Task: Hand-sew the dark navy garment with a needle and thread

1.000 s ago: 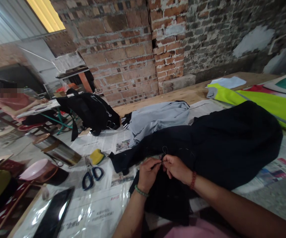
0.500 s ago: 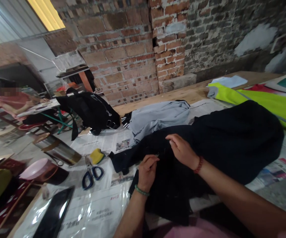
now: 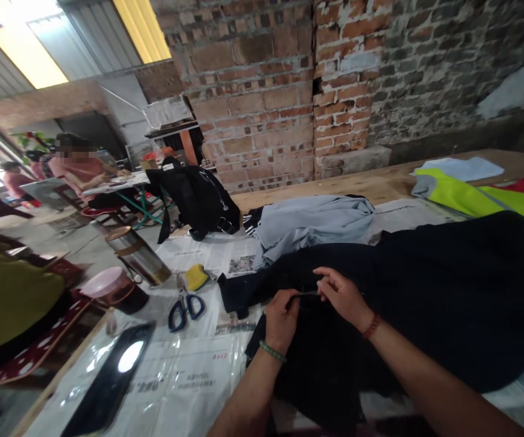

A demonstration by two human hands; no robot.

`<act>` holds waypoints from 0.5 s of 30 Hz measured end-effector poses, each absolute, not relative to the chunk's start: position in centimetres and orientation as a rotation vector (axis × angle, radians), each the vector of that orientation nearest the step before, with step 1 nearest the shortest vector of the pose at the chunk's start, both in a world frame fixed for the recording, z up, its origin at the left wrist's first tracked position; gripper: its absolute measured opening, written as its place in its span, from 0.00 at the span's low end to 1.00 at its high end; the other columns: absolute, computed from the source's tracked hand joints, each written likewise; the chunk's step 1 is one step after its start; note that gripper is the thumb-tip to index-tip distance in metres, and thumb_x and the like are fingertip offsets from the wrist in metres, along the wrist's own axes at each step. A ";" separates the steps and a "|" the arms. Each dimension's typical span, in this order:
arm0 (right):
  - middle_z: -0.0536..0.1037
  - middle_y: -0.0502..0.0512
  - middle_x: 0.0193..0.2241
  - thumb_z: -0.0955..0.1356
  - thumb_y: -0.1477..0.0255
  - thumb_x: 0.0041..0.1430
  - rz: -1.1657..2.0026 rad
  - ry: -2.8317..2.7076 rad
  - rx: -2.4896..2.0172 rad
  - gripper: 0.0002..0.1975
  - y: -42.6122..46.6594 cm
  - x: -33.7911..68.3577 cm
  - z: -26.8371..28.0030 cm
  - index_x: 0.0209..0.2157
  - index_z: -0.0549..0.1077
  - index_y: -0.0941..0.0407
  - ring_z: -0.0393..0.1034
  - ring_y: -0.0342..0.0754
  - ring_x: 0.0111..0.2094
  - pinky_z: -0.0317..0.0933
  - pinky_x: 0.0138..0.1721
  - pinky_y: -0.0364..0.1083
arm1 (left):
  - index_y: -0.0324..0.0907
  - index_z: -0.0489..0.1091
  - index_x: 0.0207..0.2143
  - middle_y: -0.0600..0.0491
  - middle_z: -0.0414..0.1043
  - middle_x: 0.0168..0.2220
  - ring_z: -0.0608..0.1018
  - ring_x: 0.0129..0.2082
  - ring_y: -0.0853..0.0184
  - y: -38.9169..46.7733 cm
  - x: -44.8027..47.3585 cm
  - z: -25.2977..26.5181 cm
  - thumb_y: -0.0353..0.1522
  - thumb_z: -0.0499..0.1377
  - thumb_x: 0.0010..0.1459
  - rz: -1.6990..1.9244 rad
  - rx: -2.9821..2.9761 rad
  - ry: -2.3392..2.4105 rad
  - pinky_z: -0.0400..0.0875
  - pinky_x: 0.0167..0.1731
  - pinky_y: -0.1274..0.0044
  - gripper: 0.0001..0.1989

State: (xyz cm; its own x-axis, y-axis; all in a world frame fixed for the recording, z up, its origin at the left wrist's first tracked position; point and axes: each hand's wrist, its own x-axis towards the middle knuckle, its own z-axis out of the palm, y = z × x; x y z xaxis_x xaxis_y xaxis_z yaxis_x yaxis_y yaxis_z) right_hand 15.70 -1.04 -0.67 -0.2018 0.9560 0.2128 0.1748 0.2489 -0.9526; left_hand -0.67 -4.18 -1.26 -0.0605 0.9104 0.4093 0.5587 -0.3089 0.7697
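Across the near part of the table lies a dark navy garment (image 3: 453, 291), with a black piece of cloth (image 3: 321, 364) hanging toward me. My left hand (image 3: 282, 318), with a green beaded bracelet, is closed on the edge of the black cloth. Just right of it, my right hand (image 3: 344, 297), wearing a red bracelet, hovers by the same edge with thumb and fingers pinched together. What sits between those fingers is too small to make out. Blue-handled scissors (image 3: 185, 312) lie left of the cloth, beside a yellow sponge-like piece (image 3: 196, 277).
A phone (image 3: 111, 376) lies front left on plastic-covered newspaper (image 3: 189, 382). Beyond it stand a pink-lidded container (image 3: 107, 282) and a steel flask (image 3: 139, 255). Behind are a black bag (image 3: 198, 203), a grey garment (image 3: 312, 221) and a neon-yellow garment (image 3: 462, 194). A person (image 3: 80, 170) sits farther off.
The view has swung left, so the table's things appear farther right. My right hand has come down close to the left at the cloth edge, its fingers curling more.
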 end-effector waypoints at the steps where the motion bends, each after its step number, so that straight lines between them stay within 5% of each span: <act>1: 0.67 0.46 0.22 0.61 0.70 0.52 1.070 -1.546 -1.082 0.14 -1.0 15.6 -0.9 0.43 0.64 0.55 0.63 0.40 0.20 0.58 0.25 0.41 | 0.45 0.73 0.31 0.52 0.72 0.29 0.73 0.31 0.66 -4.2 -0.6 -1.4 0.25 0.55 0.48 1.315 1.866 1.579 0.66 0.33 0.76 0.10; 15: 0.68 0.51 0.31 0.65 0.66 0.48 1.341 -1.724 -1.100 0.10 -0.1 15.6 -2.5 0.30 0.75 0.56 0.61 0.37 0.21 0.56 0.17 0.37 | 0.43 0.70 0.32 0.53 0.72 0.30 0.73 0.32 0.69 -4.2 -0.1 -2.1 0.21 0.52 0.46 1.220 2.051 1.525 0.67 0.35 0.76 0.13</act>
State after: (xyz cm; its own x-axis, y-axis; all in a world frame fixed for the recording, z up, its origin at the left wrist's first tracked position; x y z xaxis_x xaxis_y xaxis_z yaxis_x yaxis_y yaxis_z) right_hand 15.57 -0.13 -2.53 -0.4096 0.9121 0.0158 0.2090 0.1107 -0.9716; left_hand -0.12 -4.19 -2.12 0.0714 0.8925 0.4454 0.6302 -0.3865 0.6734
